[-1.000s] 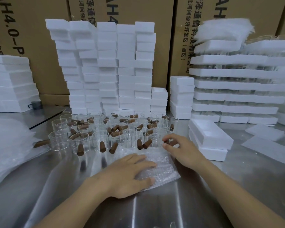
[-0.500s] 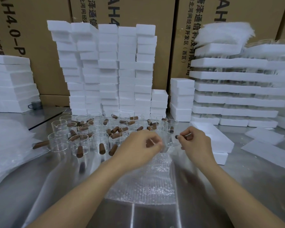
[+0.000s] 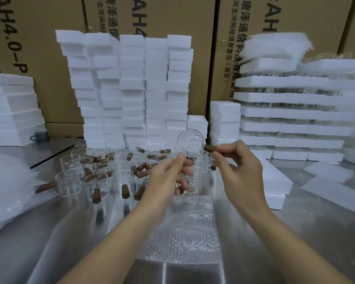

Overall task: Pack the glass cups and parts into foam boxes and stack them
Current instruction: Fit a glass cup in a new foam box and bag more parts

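The clear round glass cup (image 3: 190, 140) hung tipped sideways in the air, just left of the right hand (image 3: 240, 167), which pinched its brown wooden handle (image 3: 209, 148). The left hand (image 3: 166, 175) hovered just below it, fingers loosely curled, gripping nothing.

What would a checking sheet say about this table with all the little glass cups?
Surface: shiny metal table; bubble wrap sheet lying in front.
Job's things: glass cups with brown handles crowded together; open foam box at right; foam box stacks behind.
Clutter: loose foam lids at right; plastic heap at left; grey mug.
Hands: right hand pinches the handle of the lifted cup; left hand loosely curled, holding nothing visible.
Cables: nothing seen.
Surroundings: cardboard cartons behind.
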Demonstrator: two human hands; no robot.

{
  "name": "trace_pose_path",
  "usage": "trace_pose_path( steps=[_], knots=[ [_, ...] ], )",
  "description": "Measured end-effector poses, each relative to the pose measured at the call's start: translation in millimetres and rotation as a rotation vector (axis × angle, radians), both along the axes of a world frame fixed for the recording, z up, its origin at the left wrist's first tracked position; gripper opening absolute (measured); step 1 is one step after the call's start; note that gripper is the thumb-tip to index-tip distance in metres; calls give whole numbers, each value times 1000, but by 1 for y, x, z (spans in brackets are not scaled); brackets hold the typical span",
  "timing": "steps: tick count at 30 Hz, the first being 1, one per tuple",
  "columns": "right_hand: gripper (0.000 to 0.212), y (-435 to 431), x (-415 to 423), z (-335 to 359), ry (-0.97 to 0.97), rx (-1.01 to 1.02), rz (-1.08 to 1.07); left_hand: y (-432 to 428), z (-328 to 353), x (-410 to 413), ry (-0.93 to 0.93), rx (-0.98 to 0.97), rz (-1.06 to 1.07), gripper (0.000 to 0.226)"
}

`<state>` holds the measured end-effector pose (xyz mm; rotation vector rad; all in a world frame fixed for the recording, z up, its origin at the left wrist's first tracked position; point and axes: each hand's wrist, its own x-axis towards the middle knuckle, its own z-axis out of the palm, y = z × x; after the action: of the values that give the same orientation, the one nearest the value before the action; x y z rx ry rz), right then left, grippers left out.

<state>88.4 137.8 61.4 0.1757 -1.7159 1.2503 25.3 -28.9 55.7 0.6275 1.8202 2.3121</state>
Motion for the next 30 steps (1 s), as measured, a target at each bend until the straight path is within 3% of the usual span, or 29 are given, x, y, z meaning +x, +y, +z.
trace_pose_path(
  steps=[9, 14, 24, 30],
  knots=[
    [19, -4, 4, 10, 59, -118, 139, 0, 3, 7, 200, 43, 45, 17],
    [17, -4, 5, 14, 71, -156, 184, -1, 2, 9, 263, 39, 59, 20],
    [18, -3, 8, 18, 39, -242, 268, 0, 3, 12, 242, 30, 52, 19],
    [21, -7, 6, 16, -24, -238, 300, 1, 2, 14, 170, 67, 81, 31]
  ],
)
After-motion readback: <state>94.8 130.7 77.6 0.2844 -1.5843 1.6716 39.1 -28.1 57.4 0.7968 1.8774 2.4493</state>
